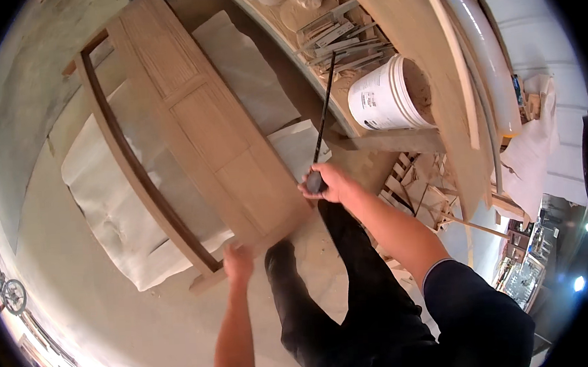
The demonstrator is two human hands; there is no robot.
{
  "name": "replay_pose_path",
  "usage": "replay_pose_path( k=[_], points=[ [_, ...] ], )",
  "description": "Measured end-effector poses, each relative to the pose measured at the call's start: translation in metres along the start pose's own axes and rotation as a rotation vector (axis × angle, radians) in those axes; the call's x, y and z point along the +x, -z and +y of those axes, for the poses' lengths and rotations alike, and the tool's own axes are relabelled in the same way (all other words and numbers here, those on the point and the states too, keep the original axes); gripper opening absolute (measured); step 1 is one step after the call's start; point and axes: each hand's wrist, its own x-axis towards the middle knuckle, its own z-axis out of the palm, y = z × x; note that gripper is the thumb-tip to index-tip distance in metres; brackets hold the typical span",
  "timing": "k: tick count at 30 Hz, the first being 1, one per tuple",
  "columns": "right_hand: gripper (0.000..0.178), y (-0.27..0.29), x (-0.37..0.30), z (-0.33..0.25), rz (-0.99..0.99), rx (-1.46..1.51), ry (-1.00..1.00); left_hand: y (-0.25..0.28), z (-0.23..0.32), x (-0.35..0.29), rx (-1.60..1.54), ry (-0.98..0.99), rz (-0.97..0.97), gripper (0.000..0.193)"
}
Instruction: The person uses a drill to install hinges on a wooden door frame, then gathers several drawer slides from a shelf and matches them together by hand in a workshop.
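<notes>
A brown wooden panel door lies across the floor in front of me, with a narrow wooden frame along its left side. My right hand is closed around a thin black rod with a dark rounded end, whose exact kind I cannot make out. The rod points up and away, beyond the door's near right corner. My left hand is smeared by motion near the near end of the frame and door. Its fingers are not clear, and I cannot tell whether it touches the wood.
Pale sheets lie beneath the door and frame. On the right, a white bucket rests on its side on a bench, by a pile of thin strips. Wood scraps lie below. A bicycle stands far left.
</notes>
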Motion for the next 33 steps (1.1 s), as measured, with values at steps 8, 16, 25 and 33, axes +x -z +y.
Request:
replay_pose_path(
  k=[8, 16, 25, 33],
  points=[
    [0.011, -0.029, 0.164, -0.174, -0.035, 0.106, 0.179, -0.039, 0.051, 0.239, 0.287, 0.059, 0.032, 0.088],
    [0.011, -0.021, 0.27, -0.247, -0.01, 0.099, 0.207, -0.103, 0.113, 0.31, 0.396, 0.253, 0.163, 0.1],
    [0.015, -0.027, 0.342, -0.287, 0.203, 0.097, 0.438, -0.101, 0.119, 0.309, 0.446, 0.227, 0.164, 0.098],
    [0.029, -0.051, 0.382, -0.349, 0.229, 0.034, 0.407, -0.103, 0.111, 0.307, 0.39, 0.215, 0.173, 0.101]
  ],
)
